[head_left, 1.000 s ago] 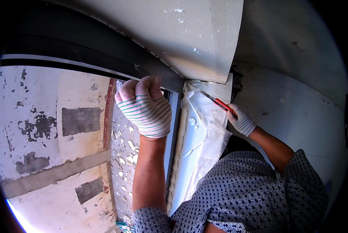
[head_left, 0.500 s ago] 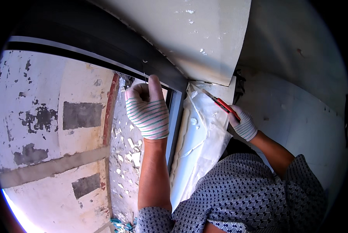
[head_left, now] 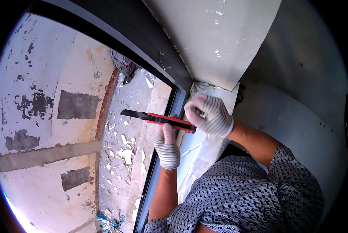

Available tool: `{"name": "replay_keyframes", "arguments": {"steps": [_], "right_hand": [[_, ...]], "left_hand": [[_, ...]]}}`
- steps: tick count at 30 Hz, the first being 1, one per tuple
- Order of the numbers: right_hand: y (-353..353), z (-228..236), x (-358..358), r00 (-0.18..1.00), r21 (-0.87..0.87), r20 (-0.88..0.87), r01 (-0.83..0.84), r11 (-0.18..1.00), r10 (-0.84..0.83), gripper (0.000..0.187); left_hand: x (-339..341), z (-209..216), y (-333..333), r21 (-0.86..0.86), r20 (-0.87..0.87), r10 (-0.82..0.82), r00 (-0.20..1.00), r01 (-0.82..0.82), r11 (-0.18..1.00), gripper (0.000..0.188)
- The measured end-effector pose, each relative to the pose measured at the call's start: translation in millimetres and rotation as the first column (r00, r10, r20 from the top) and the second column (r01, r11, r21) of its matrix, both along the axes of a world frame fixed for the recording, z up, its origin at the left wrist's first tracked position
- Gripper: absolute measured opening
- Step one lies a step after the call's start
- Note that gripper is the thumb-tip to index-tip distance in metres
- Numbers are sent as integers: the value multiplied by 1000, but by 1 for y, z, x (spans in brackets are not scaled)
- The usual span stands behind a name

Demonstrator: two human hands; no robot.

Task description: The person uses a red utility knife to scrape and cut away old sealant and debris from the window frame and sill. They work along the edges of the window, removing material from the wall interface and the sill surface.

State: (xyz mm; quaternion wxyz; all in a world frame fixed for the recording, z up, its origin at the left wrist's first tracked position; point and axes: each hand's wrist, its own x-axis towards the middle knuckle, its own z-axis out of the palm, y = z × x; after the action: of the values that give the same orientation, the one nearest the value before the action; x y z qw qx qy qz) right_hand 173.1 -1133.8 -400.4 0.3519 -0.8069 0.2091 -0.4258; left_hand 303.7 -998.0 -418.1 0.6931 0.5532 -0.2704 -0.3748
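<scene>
My left hand [head_left: 167, 151], in a striped knit glove, grips a red and black utility knife [head_left: 171, 122] between thumb and fingers. Its dark blade points left, over the opening beside the window frame. Close to the knife's right end is my right hand [head_left: 213, 115], gloved alike, with the fingers curled in to the thumb. What these fingers hold, if anything, I cannot make out. Just above and left of the hands, a thin curled strand [head_left: 163, 62] hangs on the dark window frame [head_left: 137, 31].
Crumpled plastic film [head_left: 193, 155] covers the sill below my hands. A pale wall panel [head_left: 216, 39] juts down above it. Beyond the frame, broken plaster pieces [head_left: 127, 155] litter the ground next to a peeling wall [head_left: 42, 128]. A light board [head_left: 275, 112] stands at the right.
The knife has passed from my right hand to my left. My left hand has come down from the frame, and my right hand has moved left, beside the knife. The view has shifted.
</scene>
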Motion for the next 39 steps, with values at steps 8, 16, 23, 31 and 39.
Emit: {"name": "replay_keyframes", "arguments": {"steps": [8,16,23,31,39], "right_hand": [[-30,40,57,908,89,242,332,939,-344,18],[-68,72,67,940,-155,143,332,931,-311,22],[-74,85,62,968,-303,43,249,920,-247,14],[-76,97,54,773,434,598,-534,725,211,9],[-66,86,53,957,183,215,156,971,-195,26]], "left_hand": [[27,-27,30,56,43,283,958,-285,957,27],[71,-119,99,261,148,548,823,-567,781,25],[76,-132,107,251,301,509,806,-582,774,21],[73,-126,104,285,353,443,824,-546,788,22],[73,-127,103,272,412,426,805,-555,786,20]]}}
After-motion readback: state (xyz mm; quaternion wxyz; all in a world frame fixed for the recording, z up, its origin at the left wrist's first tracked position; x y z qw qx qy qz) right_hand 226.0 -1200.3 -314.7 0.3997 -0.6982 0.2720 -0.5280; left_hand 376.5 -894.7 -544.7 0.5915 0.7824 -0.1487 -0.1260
